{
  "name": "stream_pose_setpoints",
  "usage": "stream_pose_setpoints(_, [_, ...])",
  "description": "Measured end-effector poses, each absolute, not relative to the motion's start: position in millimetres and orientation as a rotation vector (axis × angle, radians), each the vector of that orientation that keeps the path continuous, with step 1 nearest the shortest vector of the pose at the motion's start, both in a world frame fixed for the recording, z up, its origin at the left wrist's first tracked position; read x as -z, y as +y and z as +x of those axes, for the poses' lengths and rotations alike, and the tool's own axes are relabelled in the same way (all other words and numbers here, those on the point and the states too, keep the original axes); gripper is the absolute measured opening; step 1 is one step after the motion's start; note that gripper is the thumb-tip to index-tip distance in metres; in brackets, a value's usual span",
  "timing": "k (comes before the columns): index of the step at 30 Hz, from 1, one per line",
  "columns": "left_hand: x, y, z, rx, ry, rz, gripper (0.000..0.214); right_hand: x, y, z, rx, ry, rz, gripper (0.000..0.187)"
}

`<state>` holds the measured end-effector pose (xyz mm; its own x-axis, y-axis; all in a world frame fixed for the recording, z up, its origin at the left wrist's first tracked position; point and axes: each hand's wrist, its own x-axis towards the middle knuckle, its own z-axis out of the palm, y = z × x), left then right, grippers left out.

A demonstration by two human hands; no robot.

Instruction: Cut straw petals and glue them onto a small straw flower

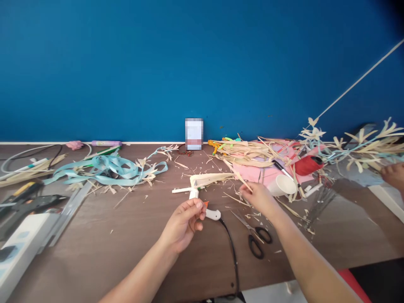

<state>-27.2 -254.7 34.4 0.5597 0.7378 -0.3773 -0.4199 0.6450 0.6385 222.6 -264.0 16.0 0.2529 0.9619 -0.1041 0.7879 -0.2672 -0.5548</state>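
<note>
My left hand [186, 221] hovers over the desk with thumb and fingertips pinched together; what they hold, if anything, cannot be made out. Just behind it lies a white-handled tool [213, 214] with a black cord, its front partly hidden by my fingers. My right hand [259, 200] pinches a pale dried-husk strip [242, 180] that points up and away to the left. Between and beyond my hands, a husk piece [214, 178] rests by a white stick [183, 190]. Open-bladed scissors [255, 235] with black handles lie below my right hand.
Blue ribbon [104, 168] is heaped at left, near a glue gun [25, 206] and a white power strip [27, 242]. Right of centre are husk strips [252, 149], a white cup [284, 185] and a red roll [308, 165]. Another person's hand [394, 174] shows at the right edge.
</note>
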Motion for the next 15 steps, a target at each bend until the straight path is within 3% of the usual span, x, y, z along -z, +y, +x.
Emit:
stream_pose_setpoints(3, [-35, -256, -27, -0.704, 0.692, 0.565, 0.017, -12, -285, 217, -0.625, -1.629, -2.156, 0.002])
stream_pose_setpoints(9, [-37, -263, -19, -0.64, 0.709, 0.644, 0.019, -8, -294, 218, -0.655, -1.516, -2.139, 0.008])
stream_pose_setpoints(15, [-37, -267, -1, -0.601, 0.841, 0.829, 0.021, -31, -294, 201, -1.029, -1.327, -1.887, 0.015])
